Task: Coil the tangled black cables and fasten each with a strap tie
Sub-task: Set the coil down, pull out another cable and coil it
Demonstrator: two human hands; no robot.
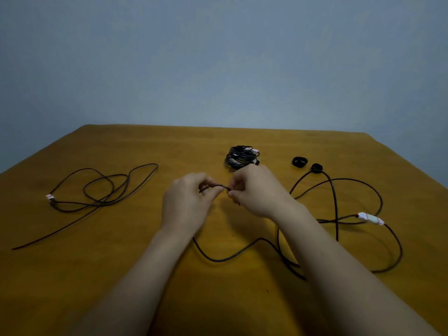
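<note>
My left hand [188, 204] and my right hand [254, 191] meet above the middle of the table and both pinch a short stretch of a black cable [334, 209]. That cable trails down under my wrists and sprawls in loose loops to the right, with a white plug [371, 218] on it. A second loose black cable [104, 190] lies tangled at the left, a white plug [50, 197] at its end. Two rolled black strap ties [299, 162] [316, 167] lie at the back right.
A pile of coiled black cables [242, 156] sits just beyond my hands. Everything rests on a yellow-brown table [145, 275] against a pale blue wall. The table's far edge runs straight across behind the pile.
</note>
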